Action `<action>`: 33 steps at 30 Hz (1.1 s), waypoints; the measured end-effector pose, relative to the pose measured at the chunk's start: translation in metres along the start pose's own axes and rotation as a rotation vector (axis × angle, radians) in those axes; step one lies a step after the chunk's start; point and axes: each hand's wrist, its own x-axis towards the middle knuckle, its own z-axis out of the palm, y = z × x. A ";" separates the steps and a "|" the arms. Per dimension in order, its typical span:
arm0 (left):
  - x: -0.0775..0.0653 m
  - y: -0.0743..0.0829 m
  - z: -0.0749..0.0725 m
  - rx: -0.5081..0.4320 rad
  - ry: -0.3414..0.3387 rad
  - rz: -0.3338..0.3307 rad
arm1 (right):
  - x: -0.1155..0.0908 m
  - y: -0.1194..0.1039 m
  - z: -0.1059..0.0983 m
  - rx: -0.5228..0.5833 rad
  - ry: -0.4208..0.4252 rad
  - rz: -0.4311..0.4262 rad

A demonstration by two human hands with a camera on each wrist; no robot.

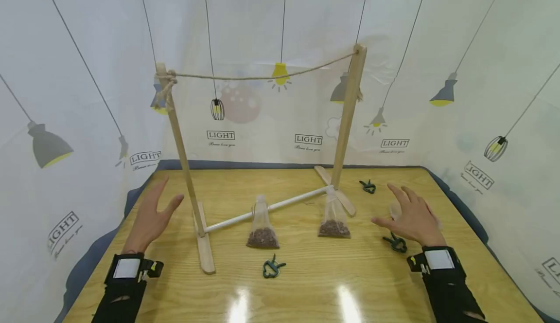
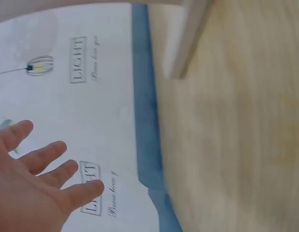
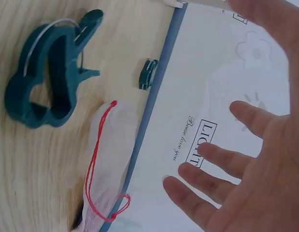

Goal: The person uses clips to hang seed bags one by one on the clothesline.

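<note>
My left hand (image 1: 150,217) is held over the table's left side with fingers spread, near the left wooden post (image 1: 181,152), holding nothing. On the right, my right hand (image 1: 413,217) also has its fingers apart and grips nothing. Below it lies a green spring clip (image 1: 395,243), large in the right wrist view. Partly hidden behind that hand is a white mesh pouch (image 3: 111,130) with a red drawstring (image 3: 95,159). Two clear pouches of dark brown bits, one left (image 1: 262,233) and one right (image 1: 334,223), stand near the white rod (image 1: 288,200).
A twine line (image 1: 245,78) sags between the left post and the right post (image 1: 348,118), which stand on flat wooden feet. More green clips lie at the front (image 1: 272,267) and back right (image 1: 368,186). A printed sheet (image 1: 262,21) surrounds the wooden table (image 1: 183,294).
</note>
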 end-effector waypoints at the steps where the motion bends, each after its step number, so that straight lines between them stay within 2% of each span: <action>1: 0.001 0.005 -0.001 -0.028 0.016 0.013 | -0.001 -0.001 -0.001 0.002 0.004 0.004; 7: 0.003 0.036 -0.008 -0.233 0.109 0.082 | -0.005 -0.005 0.002 0.046 -0.030 0.031; 12: 0.005 0.064 -0.011 -0.327 0.180 0.123 | -0.008 -0.005 0.004 0.045 -0.082 0.052; 17: 0.010 0.085 -0.008 -0.453 0.227 0.191 | -0.012 -0.003 0.003 0.035 -0.076 0.043; 22: 0.014 0.097 -0.002 -0.520 0.276 0.217 | -0.019 -0.004 0.001 0.051 -0.108 0.040; 28: 0.013 0.102 0.003 -0.588 0.349 0.244 | -0.025 -0.003 0.005 0.050 -0.167 0.084; 33: 0.013 0.104 0.004 -0.572 0.394 0.314 | -0.026 0.000 0.007 0.053 -0.215 0.112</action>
